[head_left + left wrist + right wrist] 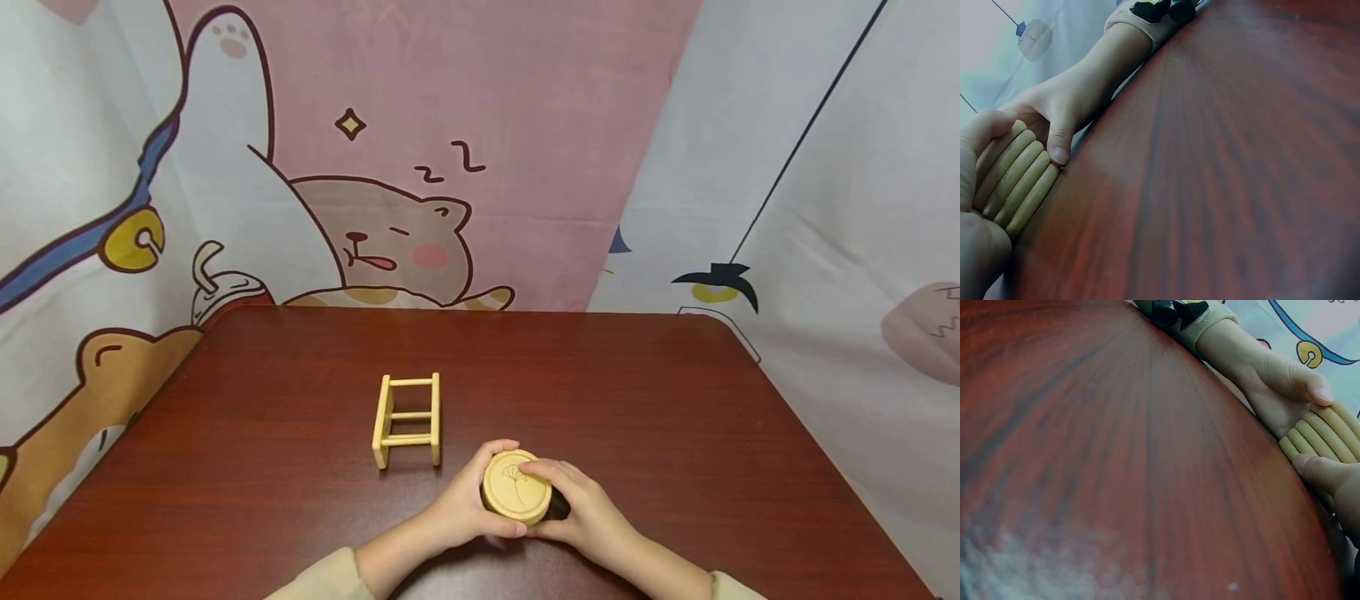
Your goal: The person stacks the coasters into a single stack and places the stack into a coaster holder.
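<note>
A stack of round, light wooden coasters (517,493) stands near the front of the table, its top one engraved with a leaf. From the left, my left hand (463,505) grips the stack, thumb on the near side and fingers round the far side. My right hand (594,510) holds it from the right, with a fingertip over the top coaster and the thumb low on the near side. Several stacked layers of the coasters (1019,178) show between both hands in the left wrist view. A dark patch shows between stack and right palm.
A small light wooden rack (436,421) with thin crossbars stands on the table, left of and beyond the hands. The reddish-brown tabletop (637,392) ends at a cartoon-printed cloth (525,125) hanging behind and at the sides.
</note>
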Available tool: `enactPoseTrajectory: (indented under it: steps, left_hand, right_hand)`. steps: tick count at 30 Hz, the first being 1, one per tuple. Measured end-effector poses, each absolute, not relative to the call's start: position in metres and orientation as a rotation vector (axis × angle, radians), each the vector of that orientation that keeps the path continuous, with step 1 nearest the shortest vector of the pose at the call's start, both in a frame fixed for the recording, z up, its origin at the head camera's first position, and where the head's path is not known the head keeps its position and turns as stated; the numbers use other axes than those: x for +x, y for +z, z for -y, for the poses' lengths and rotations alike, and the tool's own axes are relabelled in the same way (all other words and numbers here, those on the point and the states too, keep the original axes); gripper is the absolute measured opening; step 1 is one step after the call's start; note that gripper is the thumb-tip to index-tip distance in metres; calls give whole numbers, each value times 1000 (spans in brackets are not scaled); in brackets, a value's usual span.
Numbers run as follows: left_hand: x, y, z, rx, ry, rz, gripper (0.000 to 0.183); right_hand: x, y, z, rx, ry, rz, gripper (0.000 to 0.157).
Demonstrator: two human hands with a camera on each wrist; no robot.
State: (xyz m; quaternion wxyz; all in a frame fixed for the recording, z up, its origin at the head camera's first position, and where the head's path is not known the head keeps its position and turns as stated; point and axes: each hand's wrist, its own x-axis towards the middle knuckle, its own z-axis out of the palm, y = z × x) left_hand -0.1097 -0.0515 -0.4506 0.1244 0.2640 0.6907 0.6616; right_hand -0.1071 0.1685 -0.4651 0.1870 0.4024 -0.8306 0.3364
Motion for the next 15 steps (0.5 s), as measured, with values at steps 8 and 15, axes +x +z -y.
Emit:
enactPoseTrajectory:
  steps: [8, 15]
  left_hand:
    - [-111, -453, 51, 753, 1970, -1963, 92]
    - [-110, -452, 50, 729, 2014, -1891, 92]
  right_hand:
    - [-107, -464, -169, 1123, 992, 2357, 80]
    - [-107, -462, -169, 1145, 1008, 2336, 82]
